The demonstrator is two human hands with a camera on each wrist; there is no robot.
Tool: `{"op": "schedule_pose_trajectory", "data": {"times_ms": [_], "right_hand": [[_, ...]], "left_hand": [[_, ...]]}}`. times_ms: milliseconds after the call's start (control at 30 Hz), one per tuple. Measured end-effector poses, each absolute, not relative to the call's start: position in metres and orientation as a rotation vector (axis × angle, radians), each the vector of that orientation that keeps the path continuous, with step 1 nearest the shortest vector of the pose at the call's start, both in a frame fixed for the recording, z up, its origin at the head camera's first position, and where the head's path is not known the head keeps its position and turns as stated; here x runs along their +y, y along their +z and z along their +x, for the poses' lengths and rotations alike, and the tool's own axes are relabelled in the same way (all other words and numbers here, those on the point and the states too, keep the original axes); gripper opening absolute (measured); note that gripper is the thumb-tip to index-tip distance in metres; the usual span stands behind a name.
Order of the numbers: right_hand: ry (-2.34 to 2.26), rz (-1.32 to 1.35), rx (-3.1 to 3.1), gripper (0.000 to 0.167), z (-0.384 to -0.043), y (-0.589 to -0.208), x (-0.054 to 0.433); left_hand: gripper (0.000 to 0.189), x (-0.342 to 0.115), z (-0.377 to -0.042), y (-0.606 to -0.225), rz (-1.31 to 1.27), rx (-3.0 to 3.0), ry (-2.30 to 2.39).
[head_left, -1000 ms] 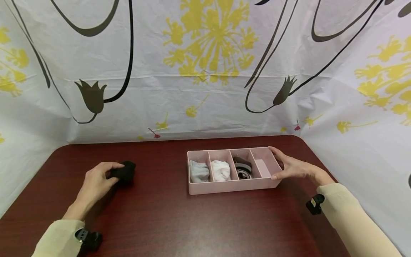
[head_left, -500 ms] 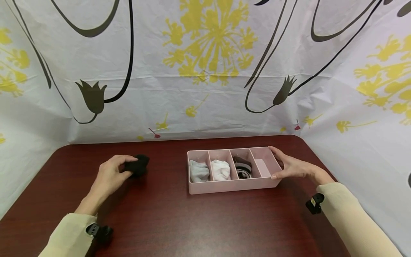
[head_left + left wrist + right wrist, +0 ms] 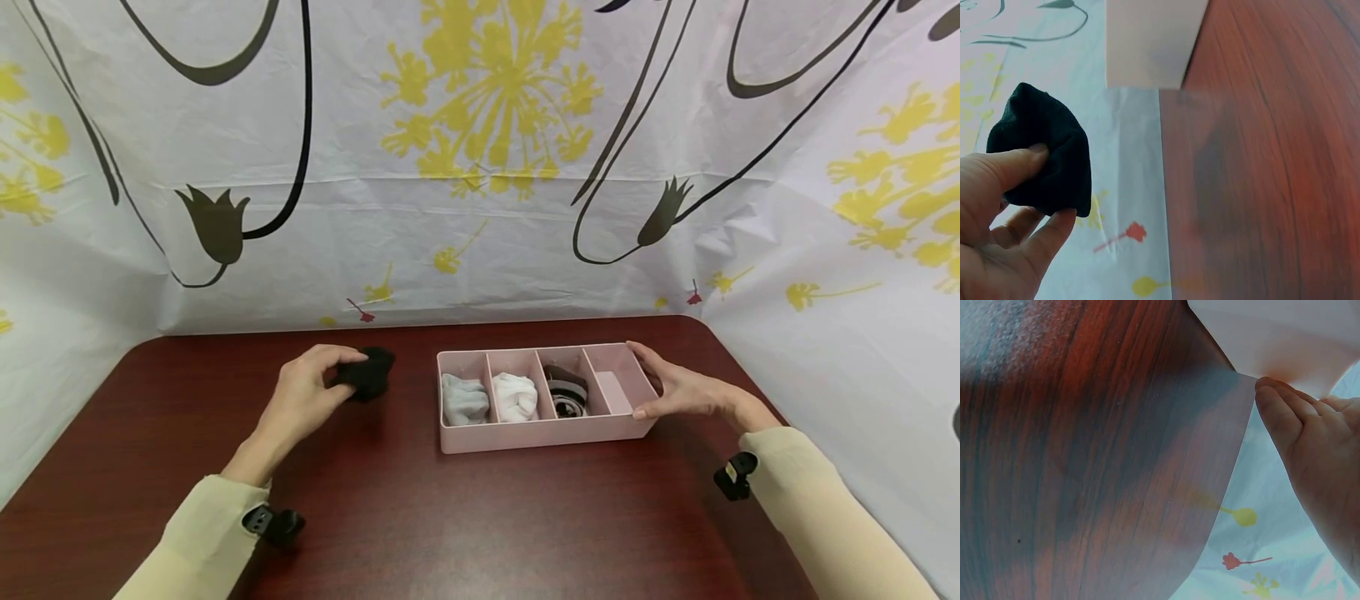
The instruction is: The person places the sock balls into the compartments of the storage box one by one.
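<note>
My left hand (image 3: 303, 393) pinches a black folded sock (image 3: 369, 375) above the table, left of a pink divided box (image 3: 547, 435). In the left wrist view the thumb presses one face of the sock (image 3: 1063, 134), with fingers behind and under it. My right hand (image 3: 686, 393) grips the box's right end, thumb at the front corner and fingers at the back one. Inside the box, from the left, sit a grey folded sock (image 3: 465, 402), a white folded sock (image 3: 515, 398) and a rolled dark striped sock (image 3: 567, 393). The rightmost compartment (image 3: 615, 392) shows its bare floor.
The box stands on a dark red-brown wooden table (image 3: 480, 517). A white sheet (image 3: 345, 208) with printed flowers hangs behind the table and along both sides. Small black cameras sit on the left sleeve (image 3: 202, 525) and the right sleeve (image 3: 810, 492).
My left hand has carried the black sock rightward and slightly farther back, closer to the box. The right hand and the box have stayed in place.
</note>
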State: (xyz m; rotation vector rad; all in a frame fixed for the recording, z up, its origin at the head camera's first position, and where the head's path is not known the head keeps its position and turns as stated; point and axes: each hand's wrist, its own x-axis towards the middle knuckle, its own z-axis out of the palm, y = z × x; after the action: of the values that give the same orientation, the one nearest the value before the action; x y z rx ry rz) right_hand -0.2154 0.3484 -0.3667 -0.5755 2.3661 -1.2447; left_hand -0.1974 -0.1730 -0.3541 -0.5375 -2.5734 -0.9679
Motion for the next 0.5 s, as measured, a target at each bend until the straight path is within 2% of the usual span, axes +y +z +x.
{"op": "schedule_pose_trajectory", "data": {"times_ms": [500], "right_hand": [[-1.217,-0.613,2.392,0.107,-0.214,-0.366,0.348]], "left_hand": [[0.033,-0.139,-0.2,-0.351,-0.593,-2.524,-1.093]]}}
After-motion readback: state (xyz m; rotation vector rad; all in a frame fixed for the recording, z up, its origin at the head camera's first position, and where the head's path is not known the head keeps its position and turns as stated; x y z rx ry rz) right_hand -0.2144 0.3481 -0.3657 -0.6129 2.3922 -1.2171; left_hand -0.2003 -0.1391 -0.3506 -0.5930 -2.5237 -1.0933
